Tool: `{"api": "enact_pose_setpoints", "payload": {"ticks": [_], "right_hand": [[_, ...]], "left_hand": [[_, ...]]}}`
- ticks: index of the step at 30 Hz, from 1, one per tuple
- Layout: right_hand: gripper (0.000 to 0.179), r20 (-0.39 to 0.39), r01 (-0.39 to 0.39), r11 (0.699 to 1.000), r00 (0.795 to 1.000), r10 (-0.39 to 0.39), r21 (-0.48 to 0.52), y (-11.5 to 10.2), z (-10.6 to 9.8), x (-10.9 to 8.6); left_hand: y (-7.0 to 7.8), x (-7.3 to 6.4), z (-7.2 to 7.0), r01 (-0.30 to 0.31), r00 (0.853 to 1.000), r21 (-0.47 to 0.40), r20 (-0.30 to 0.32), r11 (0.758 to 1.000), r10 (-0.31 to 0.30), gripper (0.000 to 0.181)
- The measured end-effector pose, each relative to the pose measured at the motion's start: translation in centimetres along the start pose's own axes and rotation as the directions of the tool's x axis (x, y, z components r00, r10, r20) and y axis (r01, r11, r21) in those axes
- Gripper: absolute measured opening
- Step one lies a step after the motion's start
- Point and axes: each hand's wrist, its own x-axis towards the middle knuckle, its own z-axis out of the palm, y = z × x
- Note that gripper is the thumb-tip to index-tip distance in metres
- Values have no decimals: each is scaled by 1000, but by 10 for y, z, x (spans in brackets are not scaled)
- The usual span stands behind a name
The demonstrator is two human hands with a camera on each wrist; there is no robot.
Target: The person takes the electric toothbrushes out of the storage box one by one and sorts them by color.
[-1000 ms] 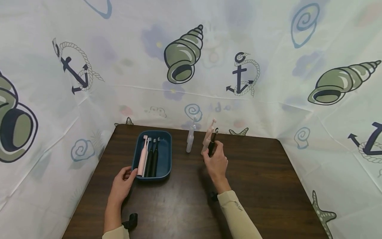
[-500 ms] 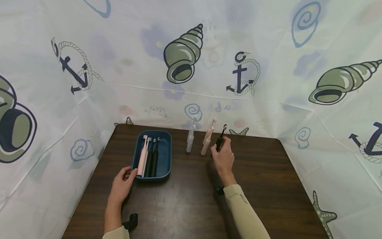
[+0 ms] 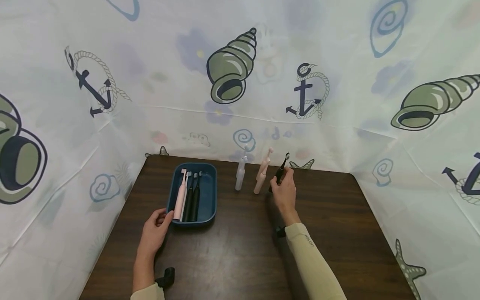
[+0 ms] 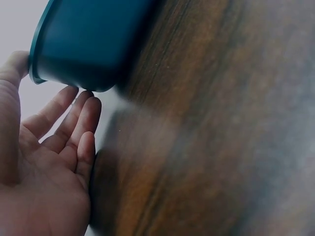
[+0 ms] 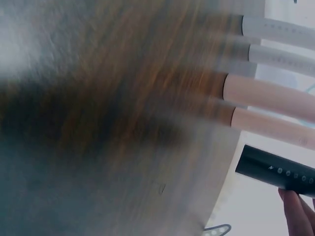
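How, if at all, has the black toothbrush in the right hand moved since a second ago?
Yes: in the head view, the black toothbrush has moved right, away from the standing pink toothbrushes.

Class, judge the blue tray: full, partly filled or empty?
Partly filled: in the head view, four toothbrushes lie toward the left inside the blue tray, leaving bare floor at its right.

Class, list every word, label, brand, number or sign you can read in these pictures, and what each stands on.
"do": faint blue letters on the patterned cloth; any mark before them is unclear.
Right sleeve: dark lettering, too small to read.
Black toothbrush in the right hand: row of pale marks, too small to read.
White handles: faint marks, too blurred to read.
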Motion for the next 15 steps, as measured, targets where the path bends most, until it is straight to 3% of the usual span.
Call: {"api": "enact_pose_setpoints", "payload": {"ticks": [7,15], "right_hand": [[52,61,-22,998,998,18,64,1,0,13],[53,95,-94,992,992,86,88,7,2,22]], "left_hand": [[3,-1,2,3,999,-10,-46,1000,-3,79],[-2,-1,4,1,999,-12,-33,1000,-1,78]]}}
